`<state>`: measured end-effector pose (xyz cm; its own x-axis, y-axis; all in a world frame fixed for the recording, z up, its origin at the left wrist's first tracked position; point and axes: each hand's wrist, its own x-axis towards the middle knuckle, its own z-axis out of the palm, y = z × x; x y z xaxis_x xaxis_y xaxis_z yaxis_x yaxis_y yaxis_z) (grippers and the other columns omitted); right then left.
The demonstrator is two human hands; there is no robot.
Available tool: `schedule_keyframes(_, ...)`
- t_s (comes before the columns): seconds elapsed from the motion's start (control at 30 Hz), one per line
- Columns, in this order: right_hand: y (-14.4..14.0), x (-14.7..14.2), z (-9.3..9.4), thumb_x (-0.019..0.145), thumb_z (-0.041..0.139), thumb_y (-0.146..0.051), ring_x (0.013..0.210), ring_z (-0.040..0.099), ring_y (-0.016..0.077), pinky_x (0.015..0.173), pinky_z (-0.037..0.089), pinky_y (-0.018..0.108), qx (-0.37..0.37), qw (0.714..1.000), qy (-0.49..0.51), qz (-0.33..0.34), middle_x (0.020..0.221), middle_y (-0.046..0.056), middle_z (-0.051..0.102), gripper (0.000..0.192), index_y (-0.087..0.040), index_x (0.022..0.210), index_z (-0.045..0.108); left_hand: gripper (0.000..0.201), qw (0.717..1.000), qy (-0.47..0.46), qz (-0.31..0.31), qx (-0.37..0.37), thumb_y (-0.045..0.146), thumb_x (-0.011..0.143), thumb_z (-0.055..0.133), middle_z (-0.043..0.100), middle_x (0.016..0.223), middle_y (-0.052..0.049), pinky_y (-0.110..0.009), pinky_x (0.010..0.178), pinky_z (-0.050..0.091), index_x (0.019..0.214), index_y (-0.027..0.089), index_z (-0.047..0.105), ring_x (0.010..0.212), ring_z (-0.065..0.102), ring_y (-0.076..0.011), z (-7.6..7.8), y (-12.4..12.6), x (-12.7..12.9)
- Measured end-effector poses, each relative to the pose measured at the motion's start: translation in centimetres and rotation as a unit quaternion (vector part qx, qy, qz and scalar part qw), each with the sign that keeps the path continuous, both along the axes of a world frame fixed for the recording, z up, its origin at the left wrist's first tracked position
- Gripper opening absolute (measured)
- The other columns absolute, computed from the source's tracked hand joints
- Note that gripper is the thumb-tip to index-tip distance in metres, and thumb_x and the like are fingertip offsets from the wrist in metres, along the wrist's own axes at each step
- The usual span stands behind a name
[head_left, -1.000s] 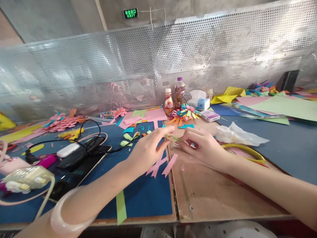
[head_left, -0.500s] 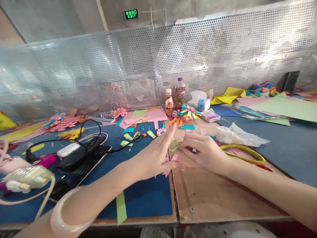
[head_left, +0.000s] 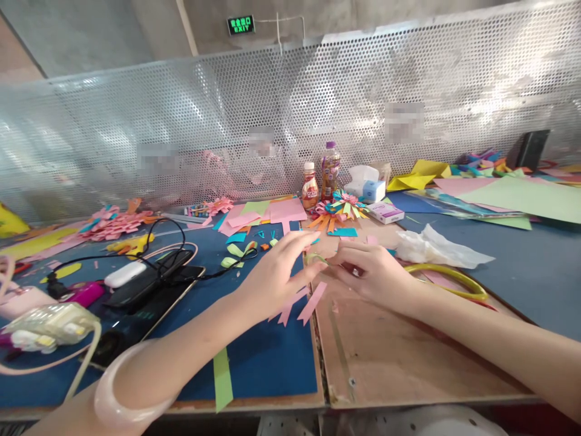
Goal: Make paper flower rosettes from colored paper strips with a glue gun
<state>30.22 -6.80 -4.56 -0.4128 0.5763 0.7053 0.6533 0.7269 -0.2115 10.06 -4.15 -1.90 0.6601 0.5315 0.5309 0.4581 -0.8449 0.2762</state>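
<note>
My right hand (head_left: 372, 269) is closed in a pinch on a small curled light-green paper strip (head_left: 314, 258), just above the join between the two table boards. Its pinched end is hidden by the fingertips. On the other side, my left hand (head_left: 284, 272) has its fingers stretched out, with thumb and forefinger apart around the curl. Whether the left thumb touches the paper, I cannot tell. Below the left hand lie pink paper strips (head_left: 312, 304) with notched ends. Several light-green paper loops (head_left: 230, 262) rest on the blue surface to the left.
Black phone (head_left: 175, 293), cables and a power strip (head_left: 49, 327) crowd the left. Behind my hands stand two bottles (head_left: 310, 188), a colourful paper flower (head_left: 347, 206) and tissues (head_left: 373, 191). Yellow-handled scissors (head_left: 467, 280) and crumpled tissue (head_left: 438, 248) lie right. A green strip (head_left: 222, 381) overhangs the front edge.
My left hand's upright fingers have tilted down and its thumb has risen toward the green curl, narrowing the gap. More pink strips show beneath. The right hand keeps its pinch, nearly in place.
</note>
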Motion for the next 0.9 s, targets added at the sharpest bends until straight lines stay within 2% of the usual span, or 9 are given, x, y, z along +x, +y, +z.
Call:
schedule_keyframes(0.07, 0.3, 0.1, -0.2, 0.085, 0.052, -0.022, 0.059, 0.048, 0.0111, 0.056, 0.037, 0.023, -0.009, 1.000, -0.012, -0.022, 0.067, 0.001, 0.057, 0.015, -0.019, 0.073, 0.060, 0.030, 0.999, -0.039, 0.009, -0.023, 0.031, 0.087, 0.053, 0.060, 0.113, -0.007, -0.037, 0.090, 0.049, 0.116, 0.021, 0.054, 0.101, 0.059, -0.0182, -0.1, 0.3, 0.1)
schedule_keyframes(0.13, 0.4, 0.2, -0.4, 0.085, 0.051, -0.020, 0.062, 0.051, 0.0117, 0.058, 0.038, 0.023, -0.009, 0.999, -0.026, -0.044, 0.071, 0.002, 0.059, 0.013, -0.019, 0.077, 0.061, 0.022, 0.995, -0.057, 0.000, -0.082, 0.028, 0.087, 0.054, 0.064, 0.104, -0.005, -0.033, 0.082, 0.052, 0.106, 0.021, 0.060, 0.091, 0.062, -0.0161, -0.2, 0.7, 0.1)
schedule_keyframes(0.23, 0.6, 0.2, -0.5, 0.085, 0.053, -0.021, 0.068, 0.055, 0.0132, 0.059, 0.039, 0.024, -0.010, 0.997, -0.045, -0.066, 0.081, 0.003, 0.062, 0.010, -0.020, 0.089, 0.062, 0.019, 0.980, -0.071, -0.016, -0.187, 0.028, 0.088, 0.051, 0.067, 0.101, -0.003, -0.031, 0.079, 0.053, 0.101, 0.021, 0.063, 0.088, 0.064, -0.0151, -0.1, 1.7, -0.2)
schedule_keyframes(0.3, 0.6, 0.2, -0.5, 0.086, 0.053, -0.023, 0.070, 0.056, 0.0135, 0.060, 0.041, 0.025, -0.022, 0.996, -0.051, -0.074, 0.087, 0.004, 0.063, 0.012, -0.020, 0.095, 0.061, 0.020, 0.973, -0.071, -0.013, -0.220, 0.030, 0.086, 0.053, 0.069, 0.100, -0.004, -0.031, 0.078, 0.054, 0.100, 0.020, 0.064, 0.087, 0.065, -0.0161, 0.1, 2.7, -0.8)
schedule_keyframes(0.47, 0.3, 0.3, -0.3, 0.090, 0.042, -0.019, 0.076, 0.058, 0.0145, 0.063, 0.043, 0.025, -0.057, 0.994, -0.073, -0.065, 0.094, 0.004, 0.062, 0.018, -0.020, 0.091, 0.060, 0.021, 0.976, -0.028, 0.068, -0.203, 0.033, 0.077, 0.063, 0.071, 0.091, -0.007, -0.039, 0.081, 0.053, 0.090, 0.017, 0.068, 0.083, 0.067, -0.0204, 1.0, 6.0, -3.5)
schedule_keyframes(0.57, 0.2, 0.3, -0.2, 0.090, 0.042, -0.019, 0.075, 0.057, 0.0143, 0.064, 0.042, 0.026, -0.063, 0.992, -0.086, -0.061, 0.092, 0.004, 0.062, 0.018, -0.020, 0.088, 0.059, 0.021, 0.971, 0.004, 0.061, -0.230, 0.031, 0.074, 0.067, 0.072, 0.089, -0.008, -0.039, 0.080, 0.053, 0.088, 0.016, 0.068, 0.081, 0.068, -0.0207, 1.1, 7.2, -4.7)
schedule_keyframes(0.77, 0.3, 0.3, -0.3, 0.089, 0.042, -0.018, 0.078, 0.058, 0.0147, 0.068, 0.044, 0.026, -0.071, 0.992, -0.079, -0.063, 0.093, 0.004, 0.061, 0.017, -0.020, 0.087, 0.059, 0.019, 0.970, 0.037, 0.050, -0.234, 0.023, 0.072, 0.066, 0.072, 0.091, -0.008, -0.035, 0.077, 0.054, 0.090, 0.017, 0.067, 0.082, 0.069, -0.0198, 1.1, 7.4, -5.0)
schedule_keyframes(0.83, 0.4, 0.4, -0.3, 0.089, 0.042, -0.018, 0.077, 0.058, 0.0144, 0.067, 0.044, 0.026, -0.066, 0.993, -0.075, -0.062, 0.094, 0.004, 0.061, 0.017, -0.020, 0.088, 0.059, 0.020, 0.971, 0.048, 0.074, -0.221, 0.024, 0.075, 0.063, 0.072, 0.093, -0.007, -0.033, 0.076, 0.053, 0.093, 0.018, 0.067, 0.081, 0.068, -0.0197, 1.2, 7.2, -4.9)
schedule_keyframes(0.9, 0.4, 0.3, -0.3, 0.089, 0.042, -0.017, 0.078, 0.058, 0.0147, 0.068, 0.044, 0.026, -0.051, 0.995, -0.073, -0.041, 0.092, 0.004, 0.062, 0.017, -0.019, 0.090, 0.059, 0.019, 0.977, 0.050, 0.112, -0.176, 0.028, 0.078, 0.060, 0.071, 0.094, -0.006, -0.033, 0.075, 0.052, 0.092, 0.019, 0.068, 0.081, 0.067, -0.0200, 1.3, 7.1, -4.8)
